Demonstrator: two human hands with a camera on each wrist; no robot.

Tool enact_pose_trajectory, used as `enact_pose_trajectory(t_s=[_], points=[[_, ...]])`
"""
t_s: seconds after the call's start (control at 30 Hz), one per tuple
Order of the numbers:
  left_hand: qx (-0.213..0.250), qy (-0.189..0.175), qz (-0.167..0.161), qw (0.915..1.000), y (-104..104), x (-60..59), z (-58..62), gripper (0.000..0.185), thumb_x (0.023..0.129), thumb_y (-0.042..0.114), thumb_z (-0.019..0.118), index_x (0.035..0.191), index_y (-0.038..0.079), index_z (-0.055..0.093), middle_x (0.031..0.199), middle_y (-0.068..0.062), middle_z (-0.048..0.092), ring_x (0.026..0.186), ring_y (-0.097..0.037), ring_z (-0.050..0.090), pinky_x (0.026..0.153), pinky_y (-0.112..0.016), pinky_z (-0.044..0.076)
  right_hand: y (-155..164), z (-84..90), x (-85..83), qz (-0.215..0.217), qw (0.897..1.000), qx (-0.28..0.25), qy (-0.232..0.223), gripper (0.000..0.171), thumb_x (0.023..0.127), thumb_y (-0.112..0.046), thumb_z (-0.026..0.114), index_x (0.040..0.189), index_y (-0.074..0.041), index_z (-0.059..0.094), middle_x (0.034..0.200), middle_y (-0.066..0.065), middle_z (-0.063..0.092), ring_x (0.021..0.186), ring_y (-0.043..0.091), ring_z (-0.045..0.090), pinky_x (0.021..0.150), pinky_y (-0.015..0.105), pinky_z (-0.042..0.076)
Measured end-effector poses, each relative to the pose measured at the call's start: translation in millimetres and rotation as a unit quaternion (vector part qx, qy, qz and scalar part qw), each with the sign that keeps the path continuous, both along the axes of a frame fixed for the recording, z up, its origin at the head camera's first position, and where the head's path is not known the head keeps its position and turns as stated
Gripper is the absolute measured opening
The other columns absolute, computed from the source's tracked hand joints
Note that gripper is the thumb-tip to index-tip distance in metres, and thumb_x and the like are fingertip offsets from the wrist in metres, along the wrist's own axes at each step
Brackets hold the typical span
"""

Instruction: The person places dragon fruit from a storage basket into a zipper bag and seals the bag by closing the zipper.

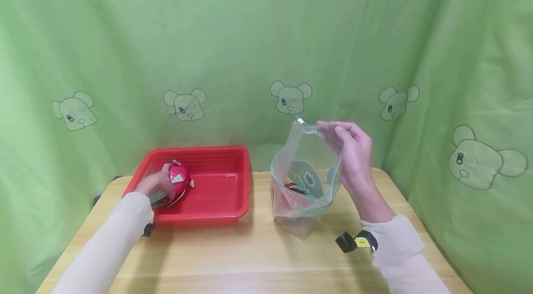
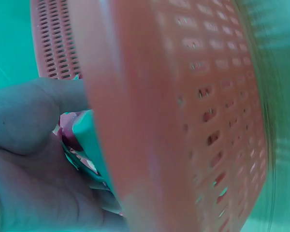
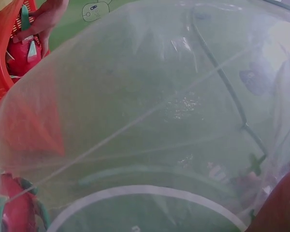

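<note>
Left hand (image 1: 156, 186), lower left of the head view, we see wrapped around a pink dragon fruit (image 1: 179, 178) inside the red basket (image 1: 220, 169), which sits on the tabletop (image 1: 233, 257). Right hand (image 1: 351, 153), center right, pinches the top edge of a clear plastic bag (image 1: 304, 178) standing upright on the tabletop, just right of the basket. Another dragon fruit (image 1: 295, 189) lies in the bag's bottom. Hands well apart. Green bear-print cloth (image 1: 250, 53) fills the background.
</note>
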State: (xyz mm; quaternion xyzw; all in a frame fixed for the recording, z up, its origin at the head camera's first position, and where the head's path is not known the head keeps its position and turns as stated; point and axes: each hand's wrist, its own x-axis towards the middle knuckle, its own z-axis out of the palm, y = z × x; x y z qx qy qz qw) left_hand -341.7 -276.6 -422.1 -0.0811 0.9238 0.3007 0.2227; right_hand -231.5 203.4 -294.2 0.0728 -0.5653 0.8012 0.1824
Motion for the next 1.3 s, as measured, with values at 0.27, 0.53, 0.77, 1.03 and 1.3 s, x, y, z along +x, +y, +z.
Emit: enact_pose_trajectory(t_s=[0.27,0.53,0.77,1.03,1.3], points=[[0.062,0.047,0.014,0.9968,8.7,23.7,22.4,0.110,0.078,0.004,0.076,0.158,-0.001,0.000,0.141,-0.037,0.031,0.127,-0.050,0.039,0.109,-0.059,0.040,1.5,-1.8,1.1,-0.003,1.000,-0.014,0.010,0.019,0.106,-0.005,0.050,0.117,0.008,0.060,0.115,0.013,0.074,0.111,0.024,0.071,0.109,0.035,0.047],[0.141,0.102,0.024,0.9845,3.5,32.9,16.5,0.093,0.091,0.006,0.067,0.158,-0.006,0.003,0.147,-0.039,0.028,0.137,-0.055,0.032,0.114,-0.063,0.033,0.0,-0.3,1.5,-0.002,1.000,-0.005,0.004,0.020,0.106,-0.005,0.050,0.118,0.008,0.060,0.117,0.013,0.074,0.112,0.024,0.070,0.109,0.035,0.047],[0.145,0.151,0.049,0.9766,-6.9,43.3,13.1,0.087,0.093,0.021,0.073,0.158,-0.003,0.020,0.144,-0.034,0.038,0.127,-0.047,0.044,0.100,-0.057,0.052,0.0,-1.6,0.6,-0.004,1.000,-0.010,0.009,0.020,0.107,-0.005,0.049,0.117,0.008,0.060,0.116,0.014,0.074,0.112,0.024,0.070,0.109,0.036,0.047],[0.121,0.229,0.068,0.9635,-9.2,46.1,8.5,0.077,0.098,0.029,0.068,0.148,-0.013,0.027,0.141,-0.036,0.041,0.126,-0.048,0.045,0.107,-0.060,0.042,0.1,-2.7,0.3,-0.003,1.000,-0.017,0.010,0.019,0.107,-0.005,0.049,0.115,0.007,0.061,0.115,0.013,0.075,0.111,0.024,0.071,0.108,0.035,0.048],[0.202,0.214,0.140,0.9454,-10.7,45.6,-1.5,0.075,0.104,0.036,0.056,0.154,-0.006,0.020,0.150,-0.033,0.032,0.133,-0.045,0.040,0.095,-0.052,0.054,-0.6,-2.2,0.6,-0.003,1.000,-0.017,0.010,0.019,0.106,-0.004,0.050,0.116,0.007,0.062,0.114,0.014,0.075,0.111,0.024,0.071,0.109,0.036,0.048]])
